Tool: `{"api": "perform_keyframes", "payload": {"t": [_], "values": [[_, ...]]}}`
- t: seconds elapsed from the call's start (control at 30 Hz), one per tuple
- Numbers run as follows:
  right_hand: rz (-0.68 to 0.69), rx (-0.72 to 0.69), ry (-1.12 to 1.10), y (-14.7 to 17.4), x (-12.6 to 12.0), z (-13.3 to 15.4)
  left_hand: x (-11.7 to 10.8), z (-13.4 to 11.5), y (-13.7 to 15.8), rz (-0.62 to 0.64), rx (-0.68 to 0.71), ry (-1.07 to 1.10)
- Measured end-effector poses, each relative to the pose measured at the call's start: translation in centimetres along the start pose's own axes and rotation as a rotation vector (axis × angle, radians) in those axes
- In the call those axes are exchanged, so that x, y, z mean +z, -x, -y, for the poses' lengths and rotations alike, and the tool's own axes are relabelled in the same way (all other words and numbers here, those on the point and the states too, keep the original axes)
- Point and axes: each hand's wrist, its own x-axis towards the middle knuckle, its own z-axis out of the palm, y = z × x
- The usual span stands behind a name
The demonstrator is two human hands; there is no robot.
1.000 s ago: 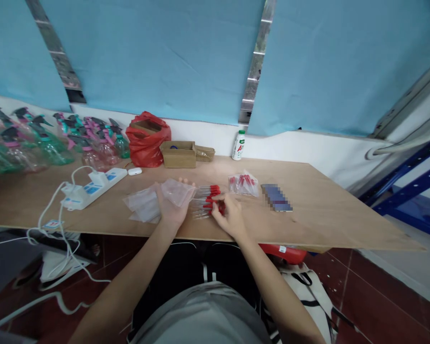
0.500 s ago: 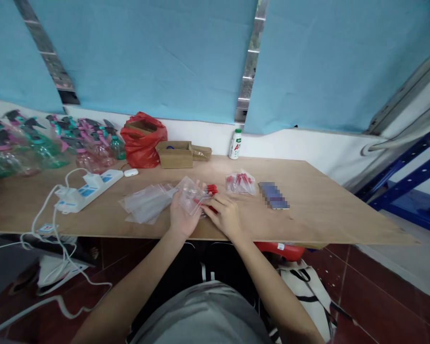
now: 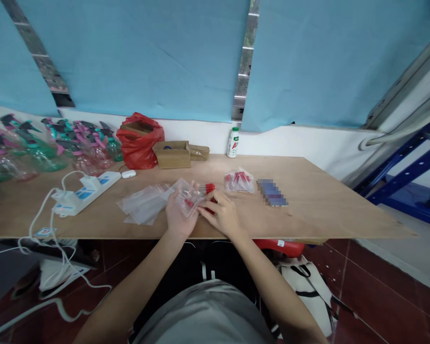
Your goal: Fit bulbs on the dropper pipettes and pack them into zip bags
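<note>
My left hand (image 3: 179,215) grips a small clear plastic bag (image 3: 186,191), held tilted above the table. A red-handled piece (image 3: 188,203) shows through the bag's film. My right hand (image 3: 220,210) has its thumb and fingers closed at the bag's right edge. Just beyond the right fingers lie several small red-handled tools with thin metal shafts (image 3: 208,188), partly hidden by the hand. Left of my hands, flat clear plastic bags (image 3: 141,205) lie fanned out on the table. Further right sits a clear bag packed with red-handled pieces (image 3: 240,181).
On the wooden table (image 3: 318,210) are a phone (image 3: 272,192), a white bottle (image 3: 232,143), a cardboard box (image 3: 172,155), a red plastic bag (image 3: 139,143), a power strip (image 3: 86,193) with trailing cables, and several spray bottles (image 3: 43,148) at the left.
A red-handled piece now shows inside the bag, where earlier it was at the bag's right edge by my right fingers. The view has shifted slightly.
</note>
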Motion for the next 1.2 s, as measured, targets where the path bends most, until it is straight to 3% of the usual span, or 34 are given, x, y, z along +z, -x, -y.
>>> {"api": "perform_keyframes", "payload": {"t": [0.13, 0.33, 0.67, 1.2], "values": [[0.015, 0.093, -0.013, -0.3, -0.6, -0.7, -0.4, -1.4, -1.0, -0.042, 0.099, -0.006], [0.244, 0.107, 0.018, -0.3, -1.5, -2.6, -0.7, -3.4, -2.1, -0.025, 0.166, 0.004], [0.342, 0.125, 0.067, -0.2, -1.7, -2.8, -1.8, -3.7, -3.2, -0.055, 0.193, -0.057], [0.202, 0.145, 0.014, -0.1, -0.5, -2.5, -3.1, -3.9, -4.4, 0.037, 0.219, -0.005]]}}
